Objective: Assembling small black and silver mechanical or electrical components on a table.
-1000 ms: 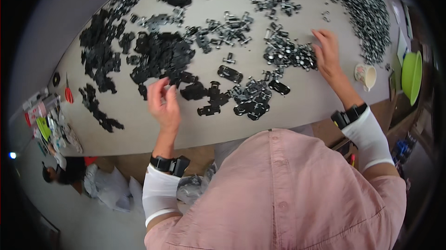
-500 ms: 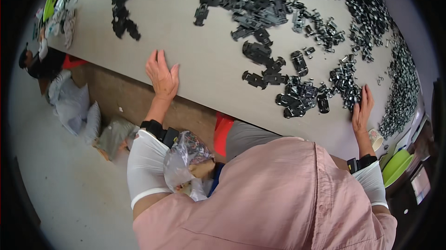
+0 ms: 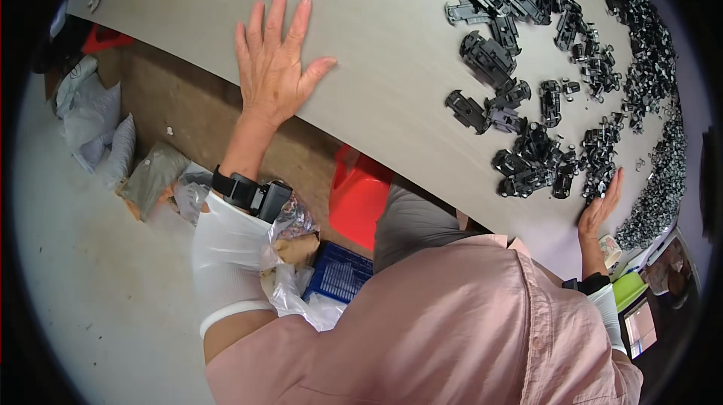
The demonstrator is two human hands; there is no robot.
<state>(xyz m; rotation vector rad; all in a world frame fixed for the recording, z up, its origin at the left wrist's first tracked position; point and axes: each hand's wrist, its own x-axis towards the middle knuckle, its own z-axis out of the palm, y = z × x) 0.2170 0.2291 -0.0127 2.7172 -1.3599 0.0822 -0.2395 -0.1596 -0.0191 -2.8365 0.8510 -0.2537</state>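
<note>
My left hand (image 3: 275, 66) is stretched out, palm down with its fingers spread, over a bare part of the pale table (image 3: 369, 96) near its front edge. Nothing is in it. At the right, my right hand (image 3: 600, 209) has its fingers straight and together, its edge against the near end of a heap of small black and silvery parts (image 3: 601, 153). Whether anything lies under its palm is hidden. Left of that heap are clustered black toy car pieces (image 3: 531, 164). Farther back lie larger flat black toy car bases (image 3: 488, 57), some overlapping in a pile.
A long bank of small dark parts (image 3: 655, 187) lines the table's right side. A cup (image 3: 608, 250) and a green tray (image 3: 629, 290) sit by my right forearm. Below the table edge are a red stool (image 3: 358, 198), a blue basket (image 3: 340, 273) and filled bags (image 3: 102, 115).
The view has shifted, so the table things appear farther right. My left hand has reached farther over the table and its fingers have spread. My right hand stays beside the small-part heap.
</note>
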